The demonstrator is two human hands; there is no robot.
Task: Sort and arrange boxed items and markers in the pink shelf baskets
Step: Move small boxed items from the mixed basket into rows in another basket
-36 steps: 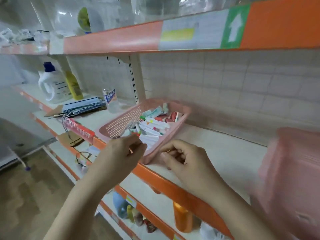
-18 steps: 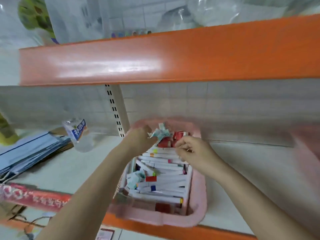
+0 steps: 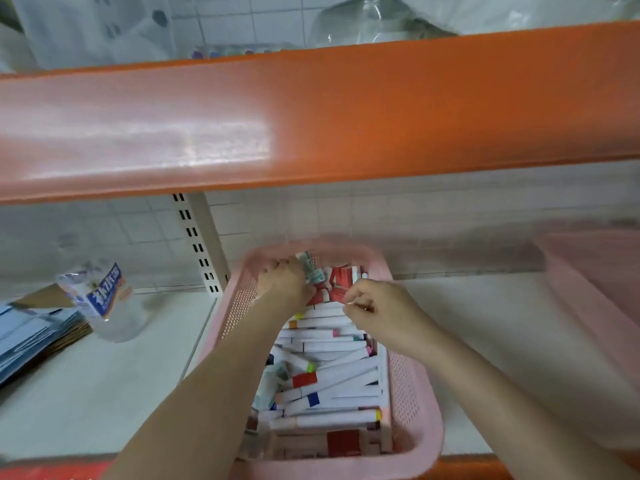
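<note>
Both arms reach into basket (image 3: 412, 396), left hand (image 3: 282, 282) gripping teal box (image 3: 311, 271), right hand (image 3: 375, 311) pinching unclearly

Orange shelf edge (image 3: 381, 109), white tiled wall (image 3: 415, 216); slotted upright (image 3: 197, 244), pale shelf board (image 3: 86, 382)

Two bare forearms come up from the lower edge of the head view, each ending in a bare hand. No sleeve, cuff or glove covers either arm as far as the picture shows them. The left hand (image 3: 284, 282) wears nothing on its wrist. On the right hand (image 3: 377, 313) a small glint sits at one finger, possibly a thin ring, though blur leaves it uncertain.
</note>
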